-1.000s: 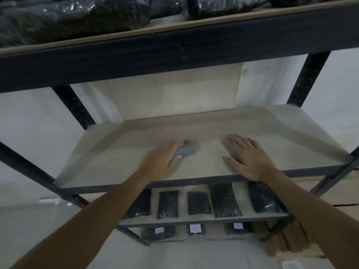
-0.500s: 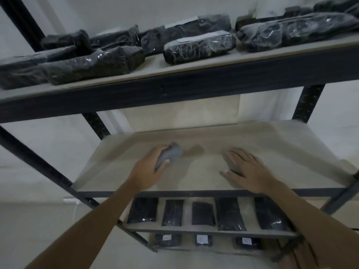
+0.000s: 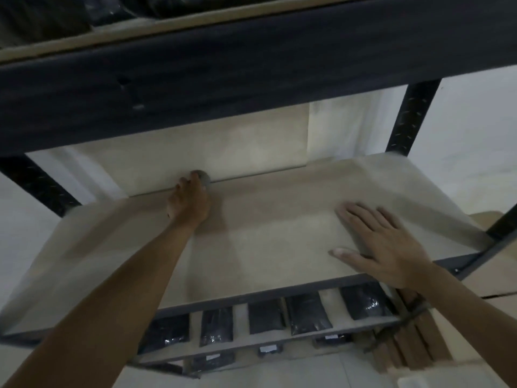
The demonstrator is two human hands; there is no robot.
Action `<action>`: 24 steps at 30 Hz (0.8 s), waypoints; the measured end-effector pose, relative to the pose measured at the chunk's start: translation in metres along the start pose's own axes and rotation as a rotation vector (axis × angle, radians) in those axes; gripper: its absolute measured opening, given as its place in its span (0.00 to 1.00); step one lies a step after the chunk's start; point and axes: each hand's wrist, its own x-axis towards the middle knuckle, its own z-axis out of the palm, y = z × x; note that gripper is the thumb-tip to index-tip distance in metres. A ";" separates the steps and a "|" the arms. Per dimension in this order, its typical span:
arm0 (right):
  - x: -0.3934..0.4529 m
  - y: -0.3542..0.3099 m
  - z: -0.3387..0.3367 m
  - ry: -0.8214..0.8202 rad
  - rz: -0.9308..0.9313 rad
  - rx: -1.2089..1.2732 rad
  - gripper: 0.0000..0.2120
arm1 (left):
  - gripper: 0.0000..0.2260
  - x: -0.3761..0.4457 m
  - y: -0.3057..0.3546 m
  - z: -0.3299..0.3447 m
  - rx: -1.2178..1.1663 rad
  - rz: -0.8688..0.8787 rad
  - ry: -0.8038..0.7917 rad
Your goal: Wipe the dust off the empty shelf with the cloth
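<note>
We see our left hand (image 3: 189, 200) reaching to the back edge of the empty shelf (image 3: 268, 242), left of its middle, with the fingers curled down over the grey cloth (image 3: 205, 178). Only a small rounded bit of the cloth shows past the fingertips, pressed where the shelf board meets the pale panel (image 3: 201, 152) behind it. Our right hand (image 3: 383, 247) lies flat on the shelf near the front right corner, palm down, fingers spread and pointing toward the back, thumb out to the left; it holds nothing.

Under the front edge we see a lower shelf (image 3: 358, 324) carrying a row of dark plastic packets (image 3: 307, 313), laid side by side. Below that, small white labels (image 3: 268, 349) sit on further packets, but the print is too blurred for us to read. A dark beam (image 3: 251, 77) of the upper shelf crosses above, with black wrapped bundles (image 3: 42, 21) partly showing on top of it.
</note>
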 end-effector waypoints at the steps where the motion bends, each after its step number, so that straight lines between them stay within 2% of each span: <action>1: 0.000 0.001 0.000 0.003 -0.004 -0.004 0.44 | 0.17 -0.004 0.006 0.001 0.007 0.038 0.009; 5: -0.001 0.000 0.000 0.005 -0.010 -0.006 0.44 | 0.18 -0.041 0.042 0.002 0.004 0.295 -0.017; 9: -0.003 0.000 -0.003 -0.001 -0.014 0.017 0.43 | 0.18 -0.064 0.054 0.001 -0.106 0.519 -0.122; 11: -0.003 -0.001 -0.004 0.005 -0.014 0.012 0.43 | 0.23 -0.049 0.045 -0.007 -0.176 0.542 -0.119; 13: -0.003 -0.001 -0.004 0.002 -0.015 0.017 0.43 | 0.26 -0.020 0.036 -0.010 -0.199 0.474 -0.028; 15: -0.002 0.000 -0.003 0.000 -0.021 0.018 0.43 | 0.20 0.000 0.034 -0.005 -0.180 0.383 -0.036; 17: -0.002 0.001 -0.002 0.013 -0.021 0.025 0.42 | 0.18 0.004 0.038 0.006 -0.131 0.376 -0.058; 22: -0.002 0.000 -0.001 0.012 -0.025 0.003 0.42 | 0.28 -0.034 0.046 0.005 -0.090 0.525 -0.099; 24: -0.002 -0.001 -0.004 0.013 -0.022 0.006 0.43 | 0.25 -0.058 0.053 0.000 -0.109 0.633 -0.181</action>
